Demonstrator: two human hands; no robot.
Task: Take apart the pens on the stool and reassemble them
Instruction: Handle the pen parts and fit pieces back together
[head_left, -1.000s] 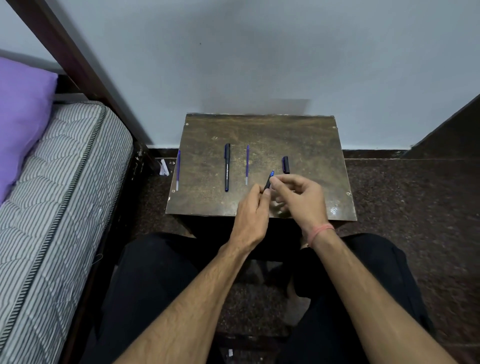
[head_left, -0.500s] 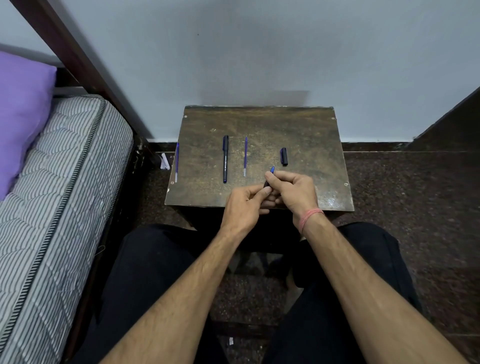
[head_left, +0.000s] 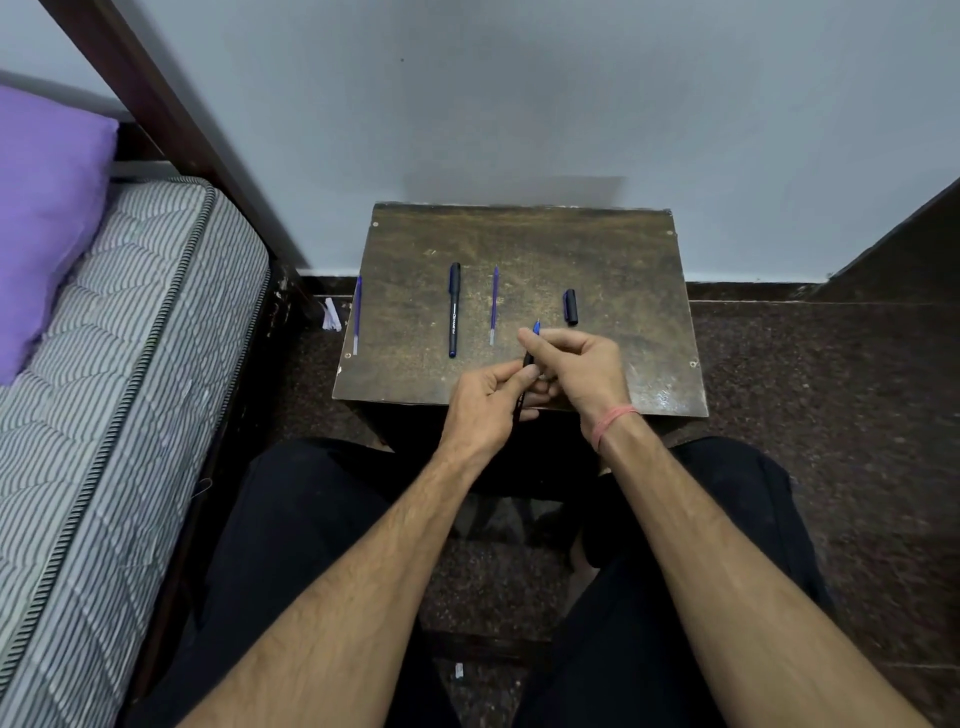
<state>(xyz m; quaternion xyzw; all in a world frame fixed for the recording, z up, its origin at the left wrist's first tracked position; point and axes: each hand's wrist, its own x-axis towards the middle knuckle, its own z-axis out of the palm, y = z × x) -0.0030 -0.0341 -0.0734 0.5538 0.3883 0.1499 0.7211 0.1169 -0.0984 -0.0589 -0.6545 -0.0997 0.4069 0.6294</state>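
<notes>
So both hands are on one pen right now, over the near edge of the stool. The left hand is closed around the dark barrel, and the right hand is pinching the front end, with the blue tip poking out past the fingertips. The pen's long axis runs from the lap up and away toward the wall, leaning slightly right. I'd guess the tip section or refill is either going in or coming out, and can't tell which from here.

The axis is what matters for the next bit: any pull or push has to go straight along that line, with the right hand working the far end while the left just anchors.

Rest of the stuff lies parallel on the stool, all pointing the same way: a capped black pen to the left, a loose blue refill beside it, another refill right at the left edge, and a loose cap just beyond the right hand, closest to that hand.
</notes>
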